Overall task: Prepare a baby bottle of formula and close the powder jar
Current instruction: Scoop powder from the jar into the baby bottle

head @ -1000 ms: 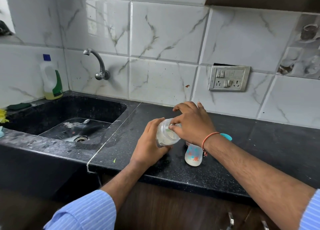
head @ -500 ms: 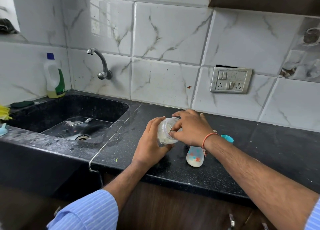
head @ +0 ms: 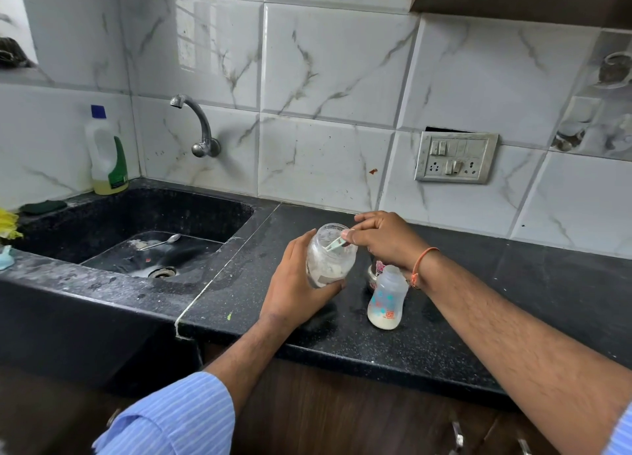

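- The jar (head: 329, 257), clear plastic and lidless, is held tilted above the black surface (head: 444, 335), near its front edge, just left of the bottle; white powder clings to its walls and lies in its lower part.
- The left hand (head: 297, 290) grips the jar from the left and below, fingers curled round its body.
- The right hand (head: 386, 240) is at the jar's mouth, thumb and fingers pinching the handle of a pale scoop (head: 334, 246) that reaches down into the jar.
- The bottle (head: 388, 297) stands upright on the surface, uncapped, just right of the jar and under the right wrist. It is translucent with blue and red prints, and white liquid fills its bottom part.
- Behind the bottle, a small object with a pink print is partly hidden; I cannot tell what it is.
- An orange thread (head: 422, 261) circles the right wrist.
- To the left, the dark sink (head: 113, 215) holds a spoon (head: 160, 242) near the drain.
- A detergent bottle (head: 107, 153) with yellowish liquid stands at the sink's back corner.
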